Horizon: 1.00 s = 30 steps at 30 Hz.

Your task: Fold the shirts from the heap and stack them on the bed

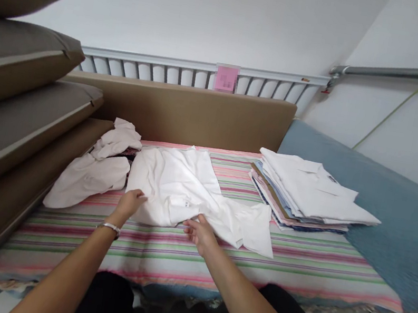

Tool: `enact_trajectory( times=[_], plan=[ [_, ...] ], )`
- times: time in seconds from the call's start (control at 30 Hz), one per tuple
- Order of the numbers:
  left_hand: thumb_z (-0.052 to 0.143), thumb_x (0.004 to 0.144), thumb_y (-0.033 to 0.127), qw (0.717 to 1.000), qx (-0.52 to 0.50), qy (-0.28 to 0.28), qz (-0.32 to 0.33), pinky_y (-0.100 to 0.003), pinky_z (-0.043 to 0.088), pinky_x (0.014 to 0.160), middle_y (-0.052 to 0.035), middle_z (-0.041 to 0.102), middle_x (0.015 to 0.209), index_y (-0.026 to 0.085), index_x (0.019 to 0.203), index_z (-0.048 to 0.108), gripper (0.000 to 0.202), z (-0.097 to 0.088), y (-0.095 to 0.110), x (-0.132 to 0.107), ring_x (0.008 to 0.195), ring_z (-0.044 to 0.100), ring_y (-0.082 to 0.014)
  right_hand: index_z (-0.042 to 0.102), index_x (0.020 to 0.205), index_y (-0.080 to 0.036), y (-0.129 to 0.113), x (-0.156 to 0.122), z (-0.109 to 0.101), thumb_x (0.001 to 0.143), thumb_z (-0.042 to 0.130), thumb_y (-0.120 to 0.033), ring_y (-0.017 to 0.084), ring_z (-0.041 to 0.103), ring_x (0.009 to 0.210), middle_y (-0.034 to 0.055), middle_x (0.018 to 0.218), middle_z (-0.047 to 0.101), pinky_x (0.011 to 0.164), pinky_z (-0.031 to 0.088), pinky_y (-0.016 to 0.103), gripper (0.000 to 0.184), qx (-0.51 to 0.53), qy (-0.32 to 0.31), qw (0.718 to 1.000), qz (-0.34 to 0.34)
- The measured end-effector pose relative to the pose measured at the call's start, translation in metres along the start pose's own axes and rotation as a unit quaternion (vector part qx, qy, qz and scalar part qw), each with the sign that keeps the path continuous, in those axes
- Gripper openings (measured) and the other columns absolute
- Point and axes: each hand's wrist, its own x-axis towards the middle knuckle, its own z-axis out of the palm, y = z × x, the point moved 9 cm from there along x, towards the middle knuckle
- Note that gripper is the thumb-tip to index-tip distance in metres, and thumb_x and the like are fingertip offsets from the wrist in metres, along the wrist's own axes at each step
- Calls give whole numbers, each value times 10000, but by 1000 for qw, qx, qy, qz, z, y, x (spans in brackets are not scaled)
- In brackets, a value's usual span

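Observation:
A white shirt (183, 187) lies spread and rumpled on the striped sheet (184, 259) in the middle of the bed. My left hand (129, 204), with a bracelet at the wrist, is closed on the shirt's near left edge. My right hand (200, 232) pinches the shirt's near hem just right of centre. Both forearms reach in from the bottom of the view.
A crumpled pale garment (89, 176) lies left of the shirt. A stack of folded shirts (302, 193) sits at the right, beside a blue blanket (393, 230). Brown cushions (12, 107) are piled at the left. A tan board (195, 114) and a white rail stand behind.

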Motion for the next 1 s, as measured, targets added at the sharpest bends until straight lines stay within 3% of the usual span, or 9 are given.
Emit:
enact_trajectory(
  times=[0.1, 0.2, 0.3, 0.4, 0.6, 0.8, 1.0],
  plan=[
    [566, 694, 351, 999, -17, 31, 35, -274, 369, 644, -6, 600, 623, 200, 669, 597, 156, -21, 16, 23, 656, 538, -176, 424, 1121, -276, -19, 12, 3, 691, 580, -171, 81, 565, 492, -51, 736, 603, 417, 410, 170, 469, -100, 23, 993, -58],
    [546, 712, 381, 995, -35, 67, 57, -265, 378, 649, -10, 621, 670, 195, 719, 610, 197, -35, 29, 35, 687, 545, -172, 393, 1225, -267, -29, 21, 3, 729, 527, -185, 114, 608, 572, -17, 807, 615, 459, 453, 204, 520, -254, 70, 959, -103],
    [544, 714, 390, 991, -50, 105, 66, -271, 387, 665, -23, 638, 710, 196, 742, 628, 213, -41, 36, 39, 704, 551, -177, 553, 1012, -195, -30, 27, 5, 740, 513, -186, 152, 631, 682, 26, 811, 645, 545, 466, 225, 275, -354, 86, 922, -132],
    [538, 716, 402, 985, -70, 139, 72, -277, 398, 693, -37, 644, 771, 194, 763, 637, 235, -44, 36, 39, 743, 556, -183, 597, 808, -174, -30, 29, 9, 706, 583, -209, 197, 628, 789, 55, 809, 673, 670, 456, 253, 109, -402, 103, 897, -153],
    [553, 711, 426, 980, -104, 154, 76, -277, 411, 708, -33, 631, 763, 188, 774, 644, 262, -47, 28, 34, 758, 557, -182, 659, 843, -141, -47, 27, 19, 803, 521, -375, 264, 628, 871, 140, 881, 693, 776, 427, 316, 275, -509, 141, 826, -198],
    [549, 710, 433, 979, -133, 139, 69, -270, 410, 710, -21, 634, 756, 182, 767, 639, 272, -44, 15, 20, 728, 548, -165, 657, 998, -139, -55, 9, 7, 831, 467, -367, 263, 567, 1059, 134, 1078, 650, 901, 412, 315, 341, -443, 145, 849, -250],
    [546, 700, 461, 979, -151, 120, 59, -275, 401, 670, -13, 623, 693, 175, 726, 638, 302, -27, 2, -7, 674, 535, -167, 644, 1004, -140, -42, -2, -16, 815, 436, -480, 252, 585, 1021, 126, 1019, 669, 903, 410, 308, 441, -327, 170, 899, -237]
  ],
)
